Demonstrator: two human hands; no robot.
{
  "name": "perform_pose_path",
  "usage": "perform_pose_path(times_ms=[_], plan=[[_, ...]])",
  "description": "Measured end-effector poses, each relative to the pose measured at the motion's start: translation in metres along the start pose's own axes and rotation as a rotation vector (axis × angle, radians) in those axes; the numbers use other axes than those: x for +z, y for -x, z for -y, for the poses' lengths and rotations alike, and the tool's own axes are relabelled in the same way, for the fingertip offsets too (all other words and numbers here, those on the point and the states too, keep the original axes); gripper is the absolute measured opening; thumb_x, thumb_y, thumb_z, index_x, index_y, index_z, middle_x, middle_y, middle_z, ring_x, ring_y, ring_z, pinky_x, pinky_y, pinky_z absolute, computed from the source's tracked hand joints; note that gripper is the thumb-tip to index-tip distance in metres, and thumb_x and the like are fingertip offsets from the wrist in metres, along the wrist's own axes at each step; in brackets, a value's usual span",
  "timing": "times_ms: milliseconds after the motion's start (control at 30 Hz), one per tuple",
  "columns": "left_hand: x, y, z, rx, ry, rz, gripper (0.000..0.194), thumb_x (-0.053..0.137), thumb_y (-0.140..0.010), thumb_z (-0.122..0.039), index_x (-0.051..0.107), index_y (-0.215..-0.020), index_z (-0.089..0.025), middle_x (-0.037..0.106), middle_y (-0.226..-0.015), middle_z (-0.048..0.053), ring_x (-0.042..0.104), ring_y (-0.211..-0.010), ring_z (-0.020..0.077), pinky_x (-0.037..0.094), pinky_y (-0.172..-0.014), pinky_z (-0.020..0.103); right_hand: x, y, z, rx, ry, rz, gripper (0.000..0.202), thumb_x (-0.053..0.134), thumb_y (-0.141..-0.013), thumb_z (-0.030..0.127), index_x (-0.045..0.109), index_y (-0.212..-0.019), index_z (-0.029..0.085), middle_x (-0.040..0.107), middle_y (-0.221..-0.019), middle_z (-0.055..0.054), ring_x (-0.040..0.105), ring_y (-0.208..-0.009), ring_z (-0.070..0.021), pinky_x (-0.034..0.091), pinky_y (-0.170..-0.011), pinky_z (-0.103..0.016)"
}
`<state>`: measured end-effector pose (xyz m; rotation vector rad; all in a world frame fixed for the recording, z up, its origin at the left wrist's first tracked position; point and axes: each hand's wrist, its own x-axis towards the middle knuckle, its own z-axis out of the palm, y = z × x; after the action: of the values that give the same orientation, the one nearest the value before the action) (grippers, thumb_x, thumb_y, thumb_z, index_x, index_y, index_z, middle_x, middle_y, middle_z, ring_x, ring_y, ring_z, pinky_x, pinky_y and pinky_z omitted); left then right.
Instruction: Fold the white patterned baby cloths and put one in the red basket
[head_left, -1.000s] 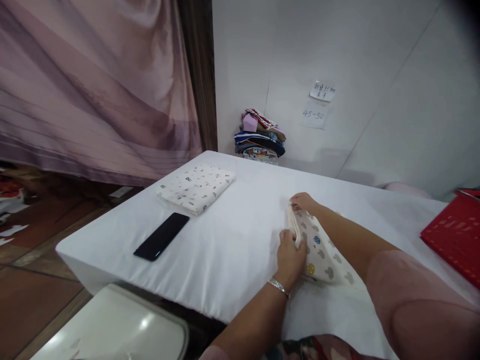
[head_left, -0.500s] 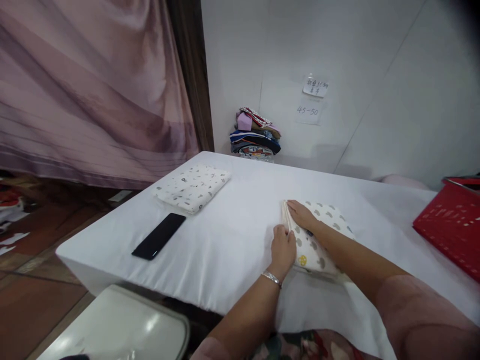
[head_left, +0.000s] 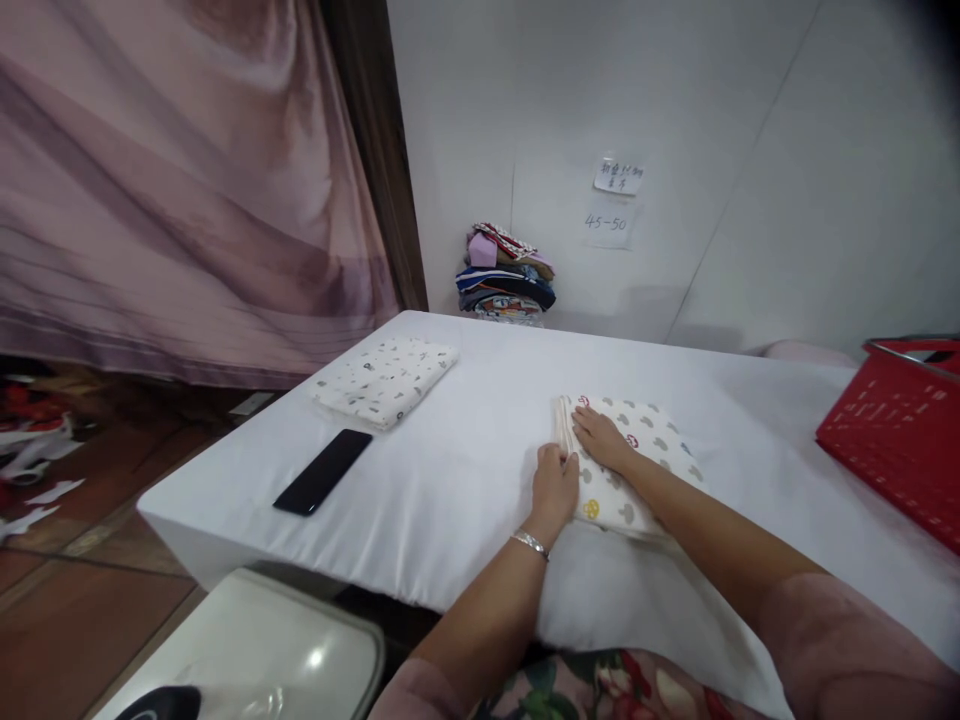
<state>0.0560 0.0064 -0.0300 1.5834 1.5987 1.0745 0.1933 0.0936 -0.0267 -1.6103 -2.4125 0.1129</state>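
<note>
A folded white cloth with grey, red and yellow prints (head_left: 652, 435) lies on the white-covered table (head_left: 480, 420). My left hand (head_left: 555, 487) has its fingers curled round the near left edge of this cloth. Flat on its top, close to the left folded edge, rests my right hand (head_left: 600, 436), fingers extended. A second folded white cloth with small dark prints (head_left: 386, 380) lies farther left, and a black phone (head_left: 322, 472) is just in front of it.
At the right stands a red basket (head_left: 892, 430). Folded fabrics are stacked (head_left: 506, 275) behind the table against the wall. A pale stool (head_left: 255, 650) stands at the near left, and a pink curtain (head_left: 187, 190) hangs at the left.
My right hand has shifted from the cloth's left edge onto its top, uncovering red prints. My left hand keeps its hold at the edge. The view has moved slightly.
</note>
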Motion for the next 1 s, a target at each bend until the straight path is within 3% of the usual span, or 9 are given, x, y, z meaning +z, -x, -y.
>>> perform_pose_path(times_ms=[167, 300, 400, 567, 767, 1000], plan=[[-0.007, 0.003, 0.002, 0.072, -0.036, -0.028, 0.017, 0.043, -0.090, -0.033, 0.054, -0.087, -0.020, 0.055, -0.102, 0.004, 0.056, -0.090, 0.0136, 0.042, -0.083, 0.024, -0.015, 0.026, -0.018, 0.087, 0.013, -0.026, 0.046, 0.033, -0.090, 0.028, 0.047, -0.133, 0.020, 0.040, -0.143, -0.008, 0.030, -0.135, -0.0230, 0.024, -0.109, -0.045], [-0.016, -0.005, 0.000, 0.023, -0.146, -0.026, 0.025, 0.040, -0.091, -0.036, 0.061, -0.090, -0.021, 0.055, -0.114, 0.005, 0.058, -0.090, 0.0140, 0.043, -0.082, 0.025, -0.023, 0.061, -0.037, 0.175, 0.130, -0.039, 0.047, 0.032, -0.092, 0.034, 0.043, -0.135, 0.023, 0.038, -0.145, -0.007, 0.025, -0.136, -0.0259, 0.022, -0.108, -0.050], [-0.020, -0.022, -0.010, -0.006, -0.238, -0.019, 0.023, 0.043, -0.088, -0.030, 0.064, -0.085, -0.021, 0.062, -0.102, 0.004, 0.058, -0.087, 0.0154, 0.043, -0.078, 0.026, -0.020, 0.078, -0.046, 0.204, 0.185, -0.024, 0.047, 0.028, -0.093, 0.040, 0.045, -0.134, 0.023, 0.037, -0.145, -0.008, 0.025, -0.136, -0.0272, 0.025, -0.105, -0.052], [-0.013, -0.051, -0.025, -0.033, -0.320, 0.060, 0.021, 0.046, -0.083, -0.025, 0.066, -0.078, -0.021, 0.067, -0.094, 0.005, 0.059, -0.084, 0.0168, 0.042, -0.071, 0.026, -0.012, 0.081, -0.045, 0.220, 0.222, -0.031, 0.048, 0.026, -0.095, 0.041, 0.044, -0.134, 0.022, 0.037, -0.145, -0.008, 0.025, -0.136, -0.0265, 0.025, -0.106, -0.051], [-0.006, -0.060, -0.023, -0.113, -0.306, 0.092, 0.028, 0.044, -0.085, -0.030, 0.067, -0.077, -0.018, 0.070, -0.086, 0.008, 0.061, -0.078, 0.0188, 0.043, -0.065, 0.027, -0.013, 0.081, -0.043, 0.226, 0.200, -0.050, 0.047, 0.027, -0.095, 0.041, 0.045, -0.134, 0.022, 0.036, -0.146, -0.007, 0.025, -0.136, -0.0258, 0.023, -0.107, -0.050], [-0.008, -0.062, -0.027, -0.128, -0.254, 0.120, 0.028, 0.046, -0.082, -0.021, 0.068, -0.098, -0.024, 0.068, -0.108, 0.003, 0.061, -0.096, 0.0167, 0.044, -0.074, 0.024, -0.015, 0.082, -0.041, 0.226, 0.175, -0.052, 0.046, 0.028, -0.094, 0.040, 0.045, -0.133, 0.022, 0.037, -0.145, -0.008, 0.026, -0.136, -0.0258, 0.023, -0.106, -0.051]])
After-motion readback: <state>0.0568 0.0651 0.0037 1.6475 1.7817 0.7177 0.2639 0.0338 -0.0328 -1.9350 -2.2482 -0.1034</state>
